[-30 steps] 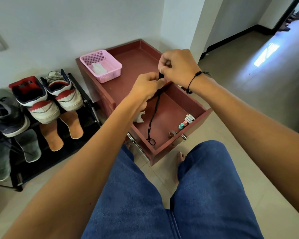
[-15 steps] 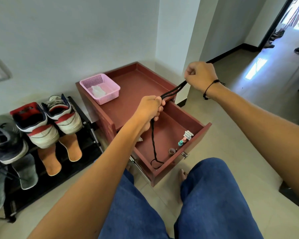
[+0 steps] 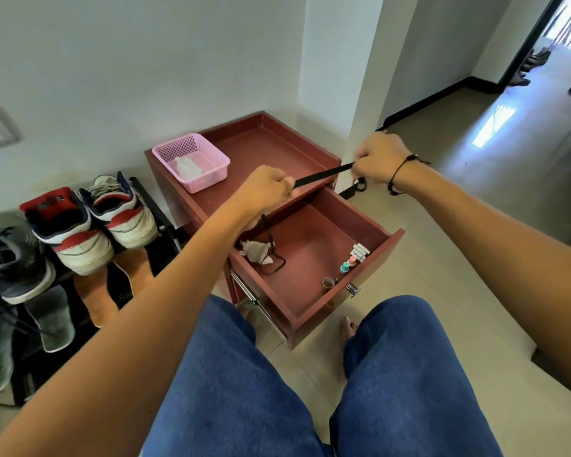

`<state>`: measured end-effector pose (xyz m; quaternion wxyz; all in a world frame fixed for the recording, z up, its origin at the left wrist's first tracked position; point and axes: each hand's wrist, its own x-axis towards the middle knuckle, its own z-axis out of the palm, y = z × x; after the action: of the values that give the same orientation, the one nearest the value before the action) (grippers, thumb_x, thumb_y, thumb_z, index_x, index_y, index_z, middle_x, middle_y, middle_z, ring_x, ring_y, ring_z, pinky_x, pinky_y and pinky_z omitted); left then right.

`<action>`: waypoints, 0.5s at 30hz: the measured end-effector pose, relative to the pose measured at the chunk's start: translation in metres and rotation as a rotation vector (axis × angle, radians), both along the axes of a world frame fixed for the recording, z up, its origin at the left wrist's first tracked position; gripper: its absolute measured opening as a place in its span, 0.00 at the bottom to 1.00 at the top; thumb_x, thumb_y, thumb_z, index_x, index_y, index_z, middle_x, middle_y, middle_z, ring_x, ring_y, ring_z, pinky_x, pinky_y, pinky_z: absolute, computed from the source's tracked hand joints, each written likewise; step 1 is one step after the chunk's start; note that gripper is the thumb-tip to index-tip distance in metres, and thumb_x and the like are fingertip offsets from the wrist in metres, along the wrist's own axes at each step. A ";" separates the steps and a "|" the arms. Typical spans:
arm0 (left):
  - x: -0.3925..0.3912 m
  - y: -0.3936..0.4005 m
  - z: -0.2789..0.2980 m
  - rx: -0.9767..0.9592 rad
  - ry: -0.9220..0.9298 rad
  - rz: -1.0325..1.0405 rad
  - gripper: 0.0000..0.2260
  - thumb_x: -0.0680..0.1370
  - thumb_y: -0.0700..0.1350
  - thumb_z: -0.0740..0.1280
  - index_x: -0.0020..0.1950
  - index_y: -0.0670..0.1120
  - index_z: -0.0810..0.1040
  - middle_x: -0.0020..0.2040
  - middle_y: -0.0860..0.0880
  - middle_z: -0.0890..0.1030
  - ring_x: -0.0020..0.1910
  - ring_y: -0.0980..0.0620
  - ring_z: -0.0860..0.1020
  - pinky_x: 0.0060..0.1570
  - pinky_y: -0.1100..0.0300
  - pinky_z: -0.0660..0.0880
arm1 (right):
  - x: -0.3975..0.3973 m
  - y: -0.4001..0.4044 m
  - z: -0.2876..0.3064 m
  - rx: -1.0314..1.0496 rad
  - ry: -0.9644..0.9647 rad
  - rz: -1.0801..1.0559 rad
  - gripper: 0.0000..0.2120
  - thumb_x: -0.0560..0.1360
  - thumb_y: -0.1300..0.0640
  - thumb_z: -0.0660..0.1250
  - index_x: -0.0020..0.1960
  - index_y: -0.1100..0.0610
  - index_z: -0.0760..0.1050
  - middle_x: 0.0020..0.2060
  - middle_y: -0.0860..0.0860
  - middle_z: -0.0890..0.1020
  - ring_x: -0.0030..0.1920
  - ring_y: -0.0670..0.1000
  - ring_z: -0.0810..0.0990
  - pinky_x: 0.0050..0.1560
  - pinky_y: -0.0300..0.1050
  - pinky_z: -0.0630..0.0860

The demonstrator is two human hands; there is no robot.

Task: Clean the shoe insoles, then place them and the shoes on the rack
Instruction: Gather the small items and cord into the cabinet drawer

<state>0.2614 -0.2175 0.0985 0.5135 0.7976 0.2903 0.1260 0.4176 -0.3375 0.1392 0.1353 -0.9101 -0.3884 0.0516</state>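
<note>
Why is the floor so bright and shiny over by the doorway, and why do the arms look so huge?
Head view: daylight from the doorway throws a bright glare patch on the tiled floor, washing it out there; the wide-angle lens stretches the arms near the edges, while the left hand, right hand and the black strap between them stay sharp.

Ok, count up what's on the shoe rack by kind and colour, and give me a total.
Red and white shoes: 2
Grey shoe: 1
Orange insoles: 2
Grey insoles: 2
Total: 7 in view; the rack is cut off at the left edge, so there may be more.
</note>
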 end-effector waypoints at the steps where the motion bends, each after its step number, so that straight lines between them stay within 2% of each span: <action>1: -0.006 0.007 -0.005 0.019 0.025 0.016 0.15 0.81 0.41 0.58 0.36 0.42 0.76 0.26 0.53 0.71 0.27 0.54 0.64 0.28 0.61 0.62 | 0.012 -0.005 -0.001 0.025 -0.020 -0.089 0.06 0.70 0.66 0.64 0.39 0.63 0.79 0.28 0.54 0.77 0.30 0.51 0.74 0.29 0.36 0.69; 3: -0.014 0.014 -0.014 0.040 0.067 0.049 0.16 0.81 0.42 0.58 0.34 0.44 0.76 0.30 0.50 0.71 0.28 0.53 0.64 0.30 0.61 0.62 | 0.022 -0.014 -0.004 0.016 -0.086 -0.165 0.10 0.70 0.66 0.62 0.45 0.64 0.81 0.40 0.59 0.82 0.41 0.58 0.79 0.37 0.40 0.72; 5: -0.011 0.009 -0.018 0.027 0.065 0.031 0.17 0.80 0.41 0.58 0.31 0.45 0.74 0.32 0.47 0.72 0.29 0.52 0.65 0.30 0.61 0.62 | 0.009 -0.010 -0.004 -0.050 -0.066 -0.031 0.15 0.71 0.66 0.61 0.55 0.59 0.79 0.49 0.56 0.82 0.47 0.59 0.80 0.43 0.44 0.76; 7: 0.000 -0.003 -0.017 0.009 0.035 -0.004 0.18 0.80 0.41 0.59 0.30 0.46 0.72 0.30 0.48 0.73 0.29 0.52 0.65 0.29 0.60 0.61 | -0.021 0.000 -0.003 -0.108 0.126 0.185 0.21 0.71 0.65 0.62 0.63 0.53 0.74 0.44 0.52 0.79 0.39 0.58 0.80 0.43 0.48 0.79; 8: 0.006 -0.009 -0.014 0.023 0.032 -0.022 0.18 0.80 0.41 0.60 0.30 0.46 0.72 0.29 0.49 0.71 0.28 0.53 0.64 0.29 0.60 0.61 | -0.034 0.005 -0.005 -0.112 0.261 0.251 0.21 0.70 0.66 0.62 0.60 0.51 0.74 0.38 0.51 0.77 0.32 0.56 0.79 0.39 0.47 0.79; 9: 0.011 -0.013 -0.012 0.056 0.036 -0.037 0.18 0.80 0.42 0.60 0.29 0.46 0.71 0.28 0.49 0.69 0.27 0.53 0.63 0.29 0.60 0.60 | -0.043 0.011 -0.008 -0.098 0.374 0.275 0.16 0.70 0.67 0.62 0.53 0.52 0.76 0.33 0.51 0.76 0.27 0.53 0.76 0.34 0.45 0.77; 10: 0.014 -0.016 -0.010 0.096 0.041 -0.045 0.19 0.80 0.42 0.60 0.29 0.46 0.70 0.27 0.49 0.68 0.26 0.54 0.63 0.29 0.60 0.59 | -0.048 0.015 -0.012 -0.070 0.438 0.259 0.10 0.70 0.67 0.62 0.45 0.55 0.77 0.30 0.52 0.75 0.23 0.51 0.72 0.31 0.43 0.75; 11: 0.015 -0.016 -0.009 0.129 0.038 -0.040 0.19 0.80 0.42 0.61 0.28 0.46 0.69 0.27 0.49 0.68 0.26 0.54 0.62 0.28 0.60 0.59 | -0.049 0.018 -0.015 -0.033 0.474 0.224 0.08 0.71 0.68 0.62 0.39 0.58 0.77 0.28 0.53 0.74 0.22 0.49 0.70 0.29 0.41 0.73; 15: 0.001 -0.001 -0.011 0.150 0.046 -0.037 0.17 0.80 0.43 0.61 0.31 0.48 0.75 0.29 0.50 0.72 0.25 0.56 0.64 0.26 0.64 0.62 | -0.040 0.016 -0.017 0.024 0.504 0.083 0.12 0.70 0.70 0.59 0.34 0.61 0.77 0.20 0.51 0.71 0.19 0.48 0.69 0.25 0.38 0.72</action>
<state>0.2624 -0.2181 0.0874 0.4479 0.8417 0.2769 0.1196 0.3775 -0.3215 0.1221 0.2365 -0.8500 -0.3799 0.2778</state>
